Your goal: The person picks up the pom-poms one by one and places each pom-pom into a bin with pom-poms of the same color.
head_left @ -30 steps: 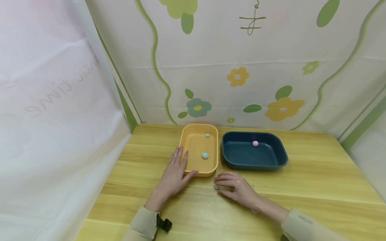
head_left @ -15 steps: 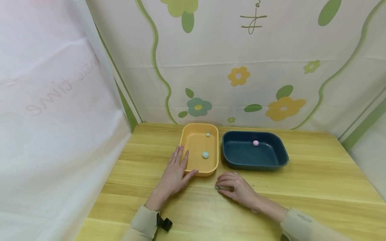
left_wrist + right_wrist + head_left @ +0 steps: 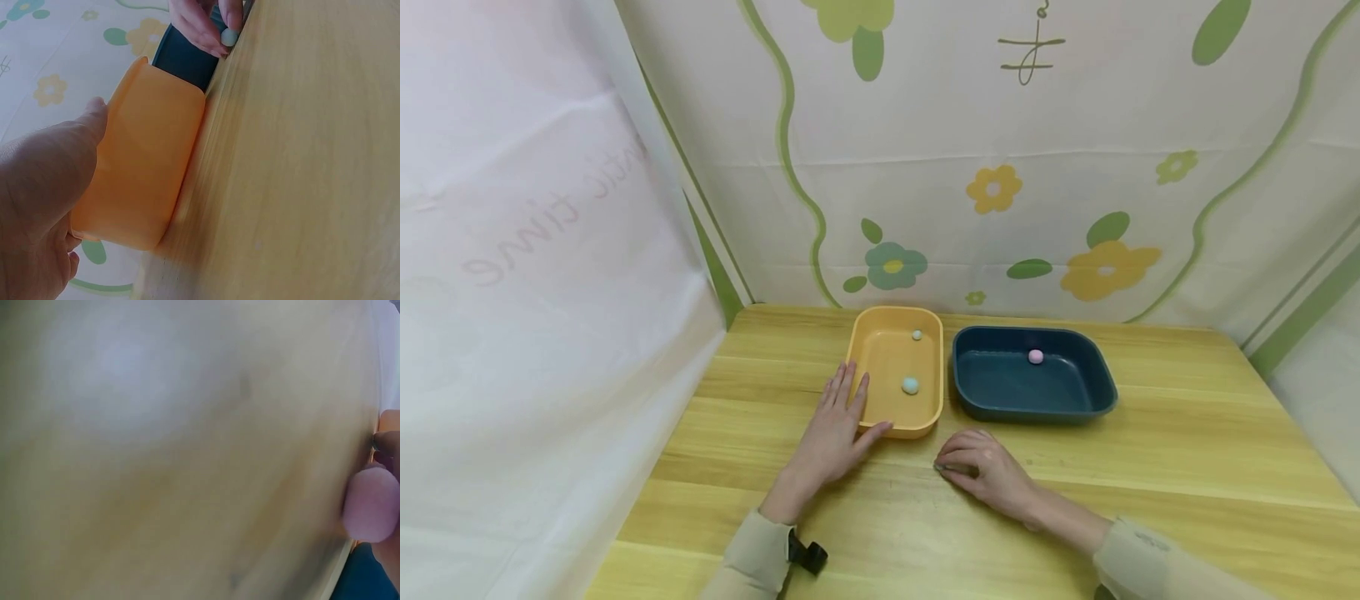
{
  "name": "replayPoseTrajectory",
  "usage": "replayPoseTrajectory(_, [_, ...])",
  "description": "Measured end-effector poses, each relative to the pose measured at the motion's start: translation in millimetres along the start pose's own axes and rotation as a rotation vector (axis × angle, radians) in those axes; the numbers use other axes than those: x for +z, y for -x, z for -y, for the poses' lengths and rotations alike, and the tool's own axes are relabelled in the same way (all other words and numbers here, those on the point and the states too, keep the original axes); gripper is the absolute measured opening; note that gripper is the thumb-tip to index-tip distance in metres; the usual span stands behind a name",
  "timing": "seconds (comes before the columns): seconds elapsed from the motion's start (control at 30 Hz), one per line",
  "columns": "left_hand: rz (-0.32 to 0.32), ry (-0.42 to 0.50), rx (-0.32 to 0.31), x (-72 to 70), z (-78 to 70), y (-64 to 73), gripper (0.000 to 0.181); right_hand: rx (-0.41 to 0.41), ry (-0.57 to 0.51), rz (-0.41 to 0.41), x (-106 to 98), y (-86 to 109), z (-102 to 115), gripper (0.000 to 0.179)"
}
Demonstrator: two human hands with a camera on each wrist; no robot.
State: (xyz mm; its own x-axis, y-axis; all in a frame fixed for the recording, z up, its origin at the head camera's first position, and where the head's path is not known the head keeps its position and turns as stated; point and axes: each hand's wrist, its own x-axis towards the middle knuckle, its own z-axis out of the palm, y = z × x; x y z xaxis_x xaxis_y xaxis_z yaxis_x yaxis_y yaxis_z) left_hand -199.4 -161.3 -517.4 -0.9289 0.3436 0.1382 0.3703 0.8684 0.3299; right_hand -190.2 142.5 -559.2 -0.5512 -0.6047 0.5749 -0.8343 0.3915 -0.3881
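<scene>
My left hand (image 3: 829, 433) lies at the near left corner of a yellow tray (image 3: 940, 400), its straight fingers over the left rim and its thumb at the front rim. Inside the tray are a pale green ball (image 3: 910, 386) and a smaller pale ball (image 3: 917, 335). On the table in front of the trays, my right hand (image 3: 988, 475) pinches a small pale green ball (image 3: 229, 37) between thumb and fingertips. The fingers mostly cover that ball in the head view. In the right wrist view, only a blurred fingertip (image 3: 372, 505) shows near the table.
A dark blue tray (image 3: 1033, 415) stands just right of the yellow one, with a pink ball (image 3: 1035, 357) in it. Both trays sit near the back of the wooden table (image 3: 880, 525). A flower-printed cloth (image 3: 917, 192) hangs behind, and a white cloth (image 3: 550, 375) hangs at the left.
My right thumb and fingertips have closed on the pale green ball, which showed more plainly a second ago. My left hand and both trays have stayed put.
</scene>
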Motion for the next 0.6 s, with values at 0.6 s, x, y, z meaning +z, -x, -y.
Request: replayPoseTrajectory(0.6, [0.011,-0.004,-0.003,0.2,0.1,-0.6,0.091,0.046,-0.02,-0.104,-3.2,-1.9,1.8,0.029])
